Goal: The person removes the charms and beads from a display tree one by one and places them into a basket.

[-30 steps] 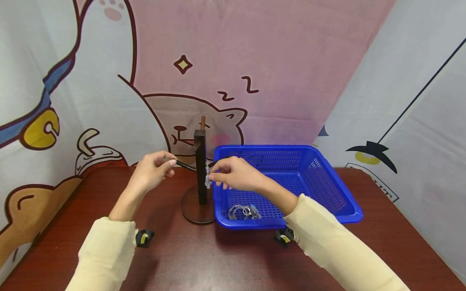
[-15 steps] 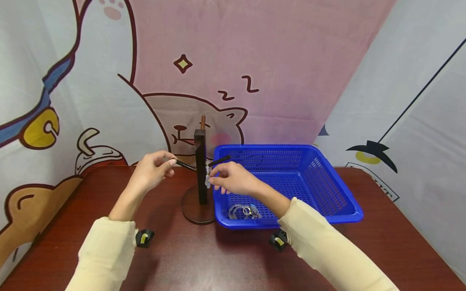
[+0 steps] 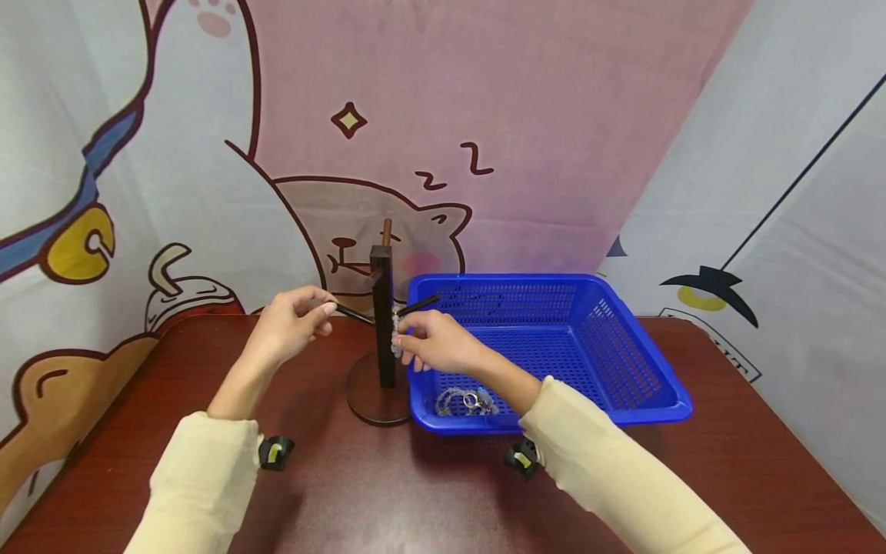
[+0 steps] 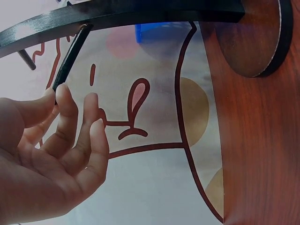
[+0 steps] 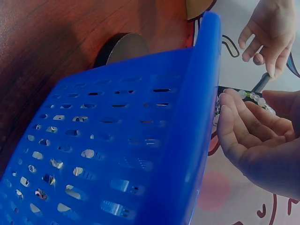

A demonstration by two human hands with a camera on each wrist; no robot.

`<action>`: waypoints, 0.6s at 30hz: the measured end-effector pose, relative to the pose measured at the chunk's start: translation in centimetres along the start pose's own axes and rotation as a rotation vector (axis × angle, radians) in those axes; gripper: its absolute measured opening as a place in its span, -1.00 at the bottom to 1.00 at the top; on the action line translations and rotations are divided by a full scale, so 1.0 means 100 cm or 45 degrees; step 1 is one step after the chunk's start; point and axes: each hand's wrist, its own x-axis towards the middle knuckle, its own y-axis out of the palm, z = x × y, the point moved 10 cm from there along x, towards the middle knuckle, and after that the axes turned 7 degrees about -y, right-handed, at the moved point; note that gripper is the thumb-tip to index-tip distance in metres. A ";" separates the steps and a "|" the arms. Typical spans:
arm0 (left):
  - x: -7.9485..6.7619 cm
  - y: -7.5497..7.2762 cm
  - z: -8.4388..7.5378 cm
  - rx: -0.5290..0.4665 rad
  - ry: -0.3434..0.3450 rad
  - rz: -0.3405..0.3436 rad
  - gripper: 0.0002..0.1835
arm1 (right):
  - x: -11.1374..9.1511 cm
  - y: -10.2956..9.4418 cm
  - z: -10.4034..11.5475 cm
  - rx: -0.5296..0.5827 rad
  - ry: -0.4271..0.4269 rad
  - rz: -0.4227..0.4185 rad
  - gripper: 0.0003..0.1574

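Observation:
A dark wooden stand [image 3: 383, 338] with a round base stands left of the blue basket. My left hand [image 3: 287, 327] pinches the tip of the stand's left peg [image 3: 354, 314] between thumb and forefinger; the left wrist view shows the other fingers loosely bent. On the right peg [image 3: 424, 305] hangs a bracelet of pale, clear beads [image 3: 395, 351], close against the post. My right hand [image 3: 443, 342] is at this bracelet, thumb and fingertips on its beads. In the right wrist view some beads [image 5: 260, 100] show between thumb and fingers; the rest are hidden.
The blue plastic basket [image 3: 554, 425] stands on the brown table [image 3: 360, 492], its left rim right beside the stand's base. In its near left corner lie pale beaded bracelets [image 3: 450, 402] and a ring-shaped piece [image 3: 471, 400]. A printed cloth [image 3: 554, 154] hangs behind.
My right hand has moved down a little along the bracelet, uncovering more of the right peg. My left hand stays on the left peg. The bracelet hangs in the same place.

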 end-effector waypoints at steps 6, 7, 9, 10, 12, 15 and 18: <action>0.001 0.000 0.001 0.006 -0.003 0.000 -0.75 | 0.001 0.000 0.001 -0.023 -0.023 -0.013 -0.83; 0.001 0.000 0.001 0.010 -0.003 -0.001 -0.75 | 0.001 -0.001 0.002 -0.024 -0.024 -0.017 -0.83; 0.002 0.000 0.001 0.017 -0.001 -0.004 -0.75 | 0.001 -0.002 0.003 -0.016 -0.034 -0.022 -0.83; 0.002 0.000 0.000 0.019 0.002 -0.005 -0.75 | 0.001 -0.003 0.004 -0.008 -0.035 -0.024 -0.84; 0.002 0.000 0.000 0.024 0.006 -0.007 -0.76 | 0.000 -0.004 0.006 0.008 -0.036 -0.022 -0.84; 0.001 0.000 -0.001 0.025 0.008 -0.008 -0.76 | 0.000 -0.005 0.009 0.025 -0.041 -0.017 -0.85; 0.000 -0.001 -0.001 0.020 0.005 -0.008 -0.75 | -0.001 -0.008 0.012 0.014 -0.052 -0.010 -0.84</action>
